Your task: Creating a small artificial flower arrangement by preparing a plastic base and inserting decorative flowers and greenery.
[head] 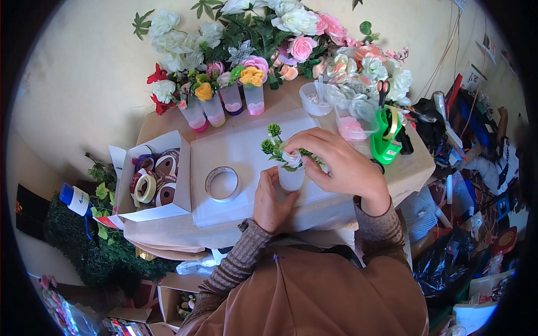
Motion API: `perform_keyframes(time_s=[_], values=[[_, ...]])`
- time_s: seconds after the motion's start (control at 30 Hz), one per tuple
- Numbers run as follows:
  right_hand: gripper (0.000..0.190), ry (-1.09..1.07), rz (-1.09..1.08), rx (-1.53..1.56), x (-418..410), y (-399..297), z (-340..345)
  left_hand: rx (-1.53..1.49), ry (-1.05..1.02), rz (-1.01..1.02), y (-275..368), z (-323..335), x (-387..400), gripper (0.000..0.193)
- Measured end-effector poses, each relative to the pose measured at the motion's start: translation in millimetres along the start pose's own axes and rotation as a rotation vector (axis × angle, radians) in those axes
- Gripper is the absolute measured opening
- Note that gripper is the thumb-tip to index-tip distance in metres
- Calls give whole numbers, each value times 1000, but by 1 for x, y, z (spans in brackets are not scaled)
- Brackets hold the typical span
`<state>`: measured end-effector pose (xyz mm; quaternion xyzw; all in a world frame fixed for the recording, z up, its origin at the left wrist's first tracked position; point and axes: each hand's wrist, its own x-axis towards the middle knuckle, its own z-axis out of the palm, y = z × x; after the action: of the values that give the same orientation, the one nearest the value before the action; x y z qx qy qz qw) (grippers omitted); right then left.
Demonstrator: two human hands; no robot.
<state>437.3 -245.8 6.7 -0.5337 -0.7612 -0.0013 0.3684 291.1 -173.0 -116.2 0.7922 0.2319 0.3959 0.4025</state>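
A small frosted plastic cup point(291, 179) stands upright near the front of the table, and my left hand point(272, 200) grips its side. An artificial white-pink rose point(291, 158) and green artificial buds point(274, 130) with leaves rise from its mouth. From the right, my right hand point(334, 157) reaches over the cup with thumb and fingers at the rose, pinching it or a stem beside it; part of the foliage is hidden behind those fingers. White sheets point(248, 143) lie beneath the cup. To the left, a roll of tape point(222, 184) rests flat on them.
A white box point(180, 168) of ribbon rolls stands left. Several decorated flower cups point(214, 113) line the back, before artificial flowers point(294, 21) by the wall. Right are a tub of white pieces point(315, 107), a tub of pink material point(353, 128) and a green tape dispenser point(386, 143) holding scissors point(383, 90).
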Motion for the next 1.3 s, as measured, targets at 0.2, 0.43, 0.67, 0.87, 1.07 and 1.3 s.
perform_keyframes(time_s=[0.2, 0.43, 0.67, 0.87, 1.07, 1.3], values=[[28, -16, 13, -8, -1, 0, 0, -13, -8, 27, -3, 0, 0, 59], [37, -15, -2, 16, -2, -3, -6, -24, -18, 31, 0, 0, 0, 58], [42, 350, 231, 331, -30, 4, -3, -35, -5, 35, -5, 1, 0, 59], [37, 196, 383, 12, -60, 32, 16, 81, 9, 32, 5, 0, 1, 60], [33, 188, 425, -261, -69, 47, 34, 90, 35, 47, 4, -1, 0, 60], [31, 153, 486, -408, -73, 59, 45, 54, 19, 22, -4, 1, 0, 59]])
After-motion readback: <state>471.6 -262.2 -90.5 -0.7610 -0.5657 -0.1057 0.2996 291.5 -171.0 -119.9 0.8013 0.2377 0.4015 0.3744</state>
